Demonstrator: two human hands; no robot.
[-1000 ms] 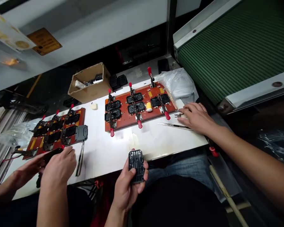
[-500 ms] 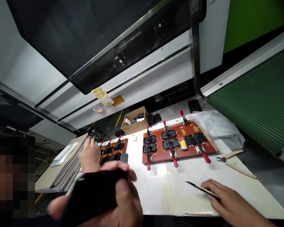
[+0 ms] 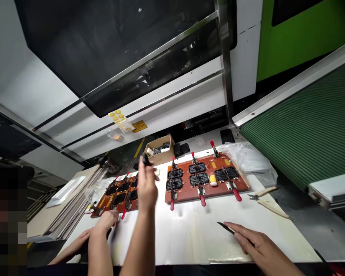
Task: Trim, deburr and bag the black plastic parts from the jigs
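Observation:
My left hand (image 3: 147,188) reaches forward above the table, its fingers closed on a black part (image 3: 145,159) that shows only partly. Just right of it lies a reddish-brown fixture board (image 3: 189,194) with black plastic frames (image 3: 197,167) clamped under red-handled toggle clamps (image 3: 202,200). Near the front edge, my right hand (image 3: 254,243) grips a slim dark knife (image 3: 225,227), its pointed tip directed left toward the board. A small yellow-and-white object (image 3: 213,180) rests on the board.
A co-worker's hands (image 3: 107,221) work at the lower left beside a second fixture board (image 3: 103,209). Nippers (image 3: 264,199) lie at right near a plastic bag (image 3: 250,159). Behind stands a cardboard box (image 3: 163,156); a green conveyor (image 3: 307,130) runs at right.
My left hand has moved from close to the camera out over the table, carrying the black part. The co-worker's hand has drawn back from the left board. My right hand keeps the knife.

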